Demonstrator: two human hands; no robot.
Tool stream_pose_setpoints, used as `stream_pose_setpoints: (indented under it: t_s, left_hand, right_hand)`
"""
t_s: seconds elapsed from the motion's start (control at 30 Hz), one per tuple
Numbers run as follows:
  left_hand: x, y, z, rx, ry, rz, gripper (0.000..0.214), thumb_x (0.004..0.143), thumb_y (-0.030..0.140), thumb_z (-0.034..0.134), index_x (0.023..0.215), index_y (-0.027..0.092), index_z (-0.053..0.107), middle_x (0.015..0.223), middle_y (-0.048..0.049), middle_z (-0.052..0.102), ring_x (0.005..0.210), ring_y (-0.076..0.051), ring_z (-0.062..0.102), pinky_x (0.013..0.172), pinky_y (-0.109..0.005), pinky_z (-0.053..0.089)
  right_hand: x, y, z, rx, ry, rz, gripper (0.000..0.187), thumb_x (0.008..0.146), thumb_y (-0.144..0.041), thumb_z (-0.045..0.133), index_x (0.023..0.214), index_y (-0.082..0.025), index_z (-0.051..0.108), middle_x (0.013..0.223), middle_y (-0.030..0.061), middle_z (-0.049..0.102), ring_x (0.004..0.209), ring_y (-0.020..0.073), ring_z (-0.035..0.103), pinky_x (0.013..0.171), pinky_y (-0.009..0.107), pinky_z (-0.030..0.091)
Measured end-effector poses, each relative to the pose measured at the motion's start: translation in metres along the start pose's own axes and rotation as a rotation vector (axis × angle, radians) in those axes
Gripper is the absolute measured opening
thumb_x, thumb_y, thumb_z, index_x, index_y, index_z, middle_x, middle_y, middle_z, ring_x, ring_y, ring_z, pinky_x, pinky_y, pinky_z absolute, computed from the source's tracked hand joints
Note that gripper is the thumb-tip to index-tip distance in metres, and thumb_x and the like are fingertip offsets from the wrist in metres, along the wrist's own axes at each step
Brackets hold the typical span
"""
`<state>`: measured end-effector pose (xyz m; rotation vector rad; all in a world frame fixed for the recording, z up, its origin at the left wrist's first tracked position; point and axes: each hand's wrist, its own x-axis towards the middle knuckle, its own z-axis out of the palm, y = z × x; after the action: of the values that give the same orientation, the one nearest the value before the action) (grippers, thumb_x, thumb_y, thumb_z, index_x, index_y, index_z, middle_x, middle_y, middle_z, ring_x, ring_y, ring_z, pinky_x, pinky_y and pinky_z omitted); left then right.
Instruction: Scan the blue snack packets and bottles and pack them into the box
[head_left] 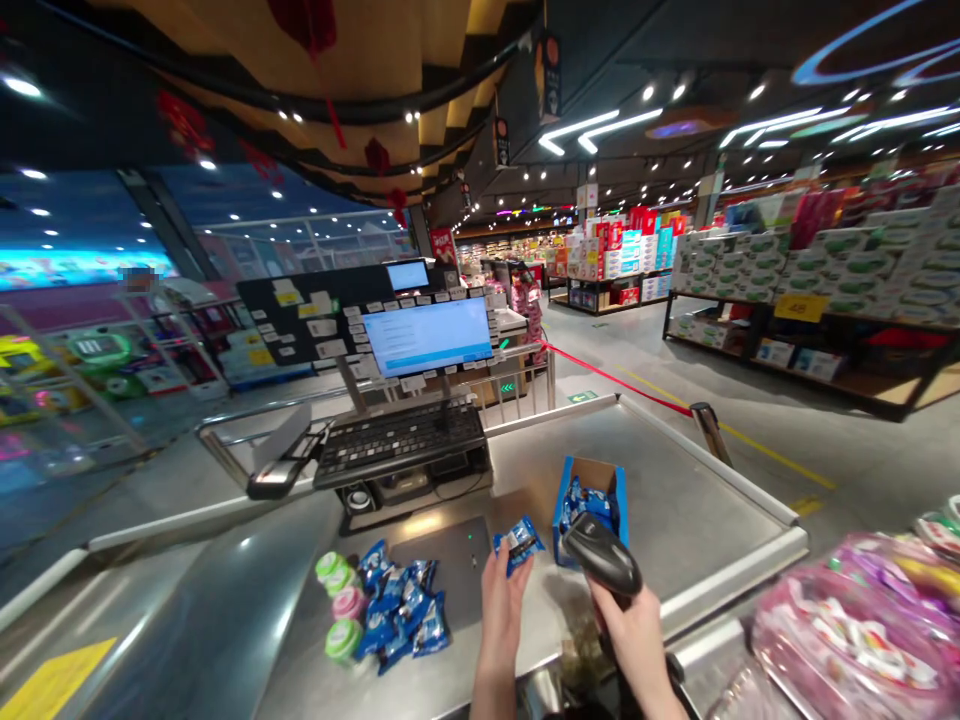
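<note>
My left hand (pixel 501 600) is closed on a small blue snack packet (pixel 517 543), held up over the steel checkout counter (pixel 675 500). My right hand (pixel 634 635) grips a black handheld barcode scanner (pixel 600 553), its head pointing left toward the packet. Just behind the scanner stands an open blue cardboard box (pixel 590 493) with more blue packets inside. A heap of several blue packets (pixel 401 603) lies on the counter to the left of my hands.
Small round tubs in green and pink (pixel 341 600) sit beside the heap. Behind are a black keyboard (pixel 397 440), a lit register screen (pixel 427 336) and a card terminal (pixel 279 470). Pink bagged goods (pixel 855 630) pile up at right. A red barrier belt (pixel 615 380) crosses the aisle.
</note>
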<state>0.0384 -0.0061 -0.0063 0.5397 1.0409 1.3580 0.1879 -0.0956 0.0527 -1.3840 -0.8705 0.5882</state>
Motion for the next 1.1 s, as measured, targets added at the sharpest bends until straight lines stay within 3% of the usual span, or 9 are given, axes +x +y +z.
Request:
stream_pose_setpoints:
  t_s: [0.17, 0.3, 0.53, 0.8, 1.1]
  left_hand:
    - [-0.014, 0.027, -0.012, -0.198, 0.014, 0.007, 0.013, 0.084, 0.025, 0.062, 0.091, 0.015, 0.058, 0.106, -0.0098, 0.069, 0.103, -0.02, 0.066, 0.1, -0.037, 0.049]
    - [-0.023, 0.038, -0.008, -0.201, -0.018, 0.085, 0.024, 0.08, 0.03, 0.069, 0.095, 0.014, 0.06, 0.105, -0.0086, 0.069, 0.099, -0.018, 0.067, 0.103, -0.037, 0.047]
    - [-0.03, 0.036, 0.0, -0.101, -0.082, 0.123, 0.035, 0.083, 0.04, 0.064, 0.105, 0.014, 0.063, 0.112, -0.0108, 0.067, 0.105, -0.02, 0.065, 0.103, -0.038, 0.045]
    - [-0.034, 0.032, 0.007, 0.038, -0.159, 0.137, 0.048, 0.085, 0.044, 0.06, 0.125, 0.018, 0.058, 0.126, -0.0114, 0.062, 0.114, -0.022, 0.06, 0.106, -0.038, 0.041]
    - [-0.034, 0.028, 0.005, 0.086, -0.167, 0.132, 0.048, 0.083, 0.046, 0.061, 0.123, 0.019, 0.06, 0.129, -0.0111, 0.06, 0.119, -0.023, 0.057, 0.105, -0.037, 0.041]
  right_hand:
    - [-0.01, -0.001, 0.002, -0.057, -0.068, 0.008, 0.032, 0.064, -0.043, 0.066, 0.076, -0.014, 0.073, 0.074, 0.01, 0.075, 0.073, 0.0268, 0.07, 0.069, 0.034, 0.056]
    - [-0.01, -0.002, -0.001, -0.169, -0.079, -0.026, 0.033, 0.064, -0.046, 0.064, 0.073, -0.015, 0.071, 0.073, 0.0102, 0.074, 0.072, 0.0274, 0.069, 0.069, 0.035, 0.054]
    - [-0.014, -0.013, 0.001, -0.365, -0.21, -0.16, 0.032, 0.074, -0.043, 0.056, 0.084, -0.016, 0.07, 0.073, 0.0096, 0.073, 0.067, 0.0254, 0.068, 0.063, 0.032, 0.052]
    - [-0.017, -0.008, 0.008, -0.521, -0.264, -0.231, 0.036, 0.079, -0.04, 0.049, 0.094, -0.014, 0.069, 0.075, 0.0118, 0.073, 0.068, 0.0265, 0.069, 0.062, 0.032, 0.051]
    - [-0.015, -0.007, 0.003, -0.559, -0.303, -0.176, 0.033, 0.078, -0.037, 0.05, 0.092, -0.015, 0.07, 0.077, 0.0118, 0.073, 0.074, 0.0282, 0.07, 0.063, 0.032, 0.051]
